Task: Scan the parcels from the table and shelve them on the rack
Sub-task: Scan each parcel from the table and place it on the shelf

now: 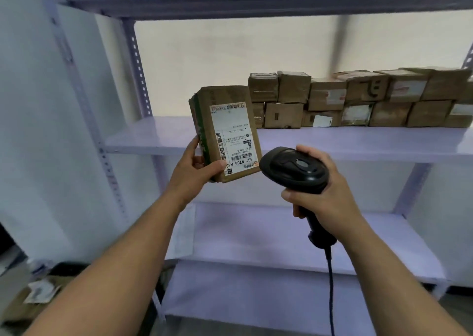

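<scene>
My left hand (pixel 195 168) grips the lower left corner of a brown cardboard parcel (pixel 225 131), held upright in front of the rack with its white shipping label facing me upside down. My right hand (pixel 322 192) grips the handle of a black corded barcode scanner (pixel 294 169), whose head sits just right of the parcel's lower edge, pointing toward the label. The pale purple rack's middle shelf (pixel 158 136) lies behind the parcel.
Several brown parcels (pixel 358 100) are stacked in two rows on the right part of the middle shelf. Two lower shelves (pixel 256 233) sit beneath. The scanner cable (pixel 330 284) hangs down. At the lower left, another box with a label (pixel 38 292) lies on the floor.
</scene>
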### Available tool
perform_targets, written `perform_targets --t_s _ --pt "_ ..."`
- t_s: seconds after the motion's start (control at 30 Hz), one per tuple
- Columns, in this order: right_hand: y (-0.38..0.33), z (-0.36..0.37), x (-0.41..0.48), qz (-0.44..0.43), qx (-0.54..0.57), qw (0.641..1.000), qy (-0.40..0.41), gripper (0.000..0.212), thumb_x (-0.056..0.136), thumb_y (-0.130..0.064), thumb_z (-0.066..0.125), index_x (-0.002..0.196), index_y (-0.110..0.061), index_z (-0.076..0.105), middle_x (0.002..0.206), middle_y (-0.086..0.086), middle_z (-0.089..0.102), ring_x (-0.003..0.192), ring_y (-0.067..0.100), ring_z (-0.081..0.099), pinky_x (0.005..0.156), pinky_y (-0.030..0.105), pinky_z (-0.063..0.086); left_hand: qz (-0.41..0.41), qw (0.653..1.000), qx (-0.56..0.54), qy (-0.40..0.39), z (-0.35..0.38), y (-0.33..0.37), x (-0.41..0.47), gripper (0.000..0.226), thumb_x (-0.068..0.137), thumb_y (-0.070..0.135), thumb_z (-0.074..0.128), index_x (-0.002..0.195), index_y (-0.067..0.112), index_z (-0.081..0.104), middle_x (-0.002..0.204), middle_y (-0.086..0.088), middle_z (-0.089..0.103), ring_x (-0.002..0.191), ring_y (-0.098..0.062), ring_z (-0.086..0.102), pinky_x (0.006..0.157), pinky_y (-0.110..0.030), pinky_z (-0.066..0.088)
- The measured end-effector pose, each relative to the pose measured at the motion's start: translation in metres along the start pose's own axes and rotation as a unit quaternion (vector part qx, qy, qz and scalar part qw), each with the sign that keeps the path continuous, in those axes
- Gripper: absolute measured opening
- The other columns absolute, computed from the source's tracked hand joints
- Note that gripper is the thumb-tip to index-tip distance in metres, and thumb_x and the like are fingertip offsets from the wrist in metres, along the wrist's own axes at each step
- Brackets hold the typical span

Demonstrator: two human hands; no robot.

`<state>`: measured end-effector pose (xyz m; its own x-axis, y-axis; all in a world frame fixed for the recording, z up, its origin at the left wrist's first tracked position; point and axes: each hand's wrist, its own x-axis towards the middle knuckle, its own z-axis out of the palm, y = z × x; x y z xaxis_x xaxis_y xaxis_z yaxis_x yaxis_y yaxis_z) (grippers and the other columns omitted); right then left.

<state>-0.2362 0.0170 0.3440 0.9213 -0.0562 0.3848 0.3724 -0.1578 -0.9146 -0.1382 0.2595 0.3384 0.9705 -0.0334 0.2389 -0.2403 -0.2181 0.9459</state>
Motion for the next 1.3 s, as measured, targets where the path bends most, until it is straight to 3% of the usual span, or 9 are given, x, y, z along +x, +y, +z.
perform_targets --t_s 0.3,0.43,0.53,0.7,0.83,0.93,1.03,1.17,1.3 --pt "0.021 0.021 0.097 -0.023 -0.024 0.999 -0.032 0.077 0.073 0.008 0.078 0.122 -0.046 0.052 0.115 -0.011 0.059 0.058 0.023 0.066 0.056 0.034 0.059 0.008 0.999 0.019 0.049 -0.031 -0.004 0.105 0.079 0.087 0.032 0.070 0.152 0.035 0.024 0.109 0.003 0.064 0.096 -0.013 0.065 0.084 -0.036 0.056" --pt "0.031 0.035 0.125 -0.022 -0.024 0.999 -0.041 0.078 0.073 0.008 0.078 0.126 -0.043 0.051 0.117 -0.011 0.058 0.059 0.026 0.066 0.057 0.037 0.060 0.000 0.999 0.018 0.051 -0.040 -0.010 0.139 0.080 0.087 0.032 0.071 0.152 0.036 0.024 0.102 0.008 0.064 0.090 -0.008 0.065 0.067 -0.023 0.052" --pt "0.037 0.047 0.143 -0.020 -0.025 0.999 -0.040 0.079 0.072 0.008 0.078 0.124 -0.046 0.051 0.119 -0.007 0.058 0.058 0.024 0.066 0.058 0.036 0.059 -0.004 0.999 0.021 0.041 -0.044 -0.015 0.164 0.077 0.088 0.030 0.069 0.151 0.038 0.024 0.103 0.005 0.065 0.090 -0.009 0.066 0.065 -0.021 0.050" --pt "0.045 0.062 0.167 -0.014 -0.029 0.999 -0.008 0.078 0.074 0.010 0.076 0.122 -0.046 0.050 0.121 -0.008 0.057 0.058 0.018 0.065 0.058 0.036 0.059 -0.035 0.999 0.008 0.019 -0.051 -0.031 0.214 0.066 0.091 0.031 0.062 0.149 0.035 0.030 0.123 -0.006 0.064 0.102 -0.019 0.065 0.078 -0.035 0.056" --pt "0.049 0.074 0.184 -0.001 -0.038 0.999 0.019 0.077 0.073 0.009 0.077 0.120 -0.047 0.051 0.120 -0.007 0.058 0.059 0.016 0.066 0.058 0.034 0.058 -0.064 0.998 0.011 -0.005 -0.056 -0.040 0.257 0.055 0.096 0.041 0.053 0.146 0.035 0.034 0.130 -0.001 0.059 0.103 -0.020 0.063 0.062 -0.028 0.051" --pt "0.054 0.083 0.196 -0.002 -0.044 0.998 0.036 0.077 0.073 0.009 0.077 0.122 -0.044 0.051 0.121 -0.004 0.058 0.059 0.017 0.066 0.056 0.033 0.058 -0.051 0.998 0.046 -0.016 -0.058 -0.046 0.282 0.048 0.099 0.039 0.042 0.146 0.037 0.032 0.131 -0.001 0.056 0.110 -0.024 0.059 0.083 -0.039 0.054" --pt "0.059 0.092 0.204 0.000 -0.035 0.998 0.052 0.078 0.072 0.012 0.077 0.125 -0.042 0.053 0.122 -0.002 0.060 0.059 0.016 0.066 0.054 0.031 0.056 -0.006 0.994 0.100 -0.030 -0.058 -0.050 0.297 0.045 0.102 0.034 0.034 0.147 0.040 0.032 0.130 0.009 0.050 0.118 -0.022 0.052 0.103 -0.044 0.046" --pt "0.062 0.099 0.208 0.000 -0.048 0.996 0.070 0.079 0.072 0.010 0.077 0.125 -0.043 0.052 0.122 -0.007 0.058 0.066 0.014 0.069 0.055 0.028 0.056 0.006 0.985 0.154 -0.077 -0.054 -0.058 0.309 0.053 0.098 0.044 0.048 0.148 0.034 0.034 0.141 0.003 0.050 0.124 -0.022 0.049 0.106 -0.039 0.041" --pt "0.064 0.102 0.208 0.003 -0.058 0.994 0.089 0.079 0.072 0.010 0.077 0.123 -0.046 0.051 0.119 -0.012 0.057 0.067 0.019 0.069 0.055 0.028 0.057 0.029 0.976 0.199 -0.087 -0.047 -0.062 0.320 0.070 0.089 0.030 0.068 0.149 0.029 0.031 0.142 -0.002 0.050 0.126 -0.026 0.049 0.104 -0.037 0.040"
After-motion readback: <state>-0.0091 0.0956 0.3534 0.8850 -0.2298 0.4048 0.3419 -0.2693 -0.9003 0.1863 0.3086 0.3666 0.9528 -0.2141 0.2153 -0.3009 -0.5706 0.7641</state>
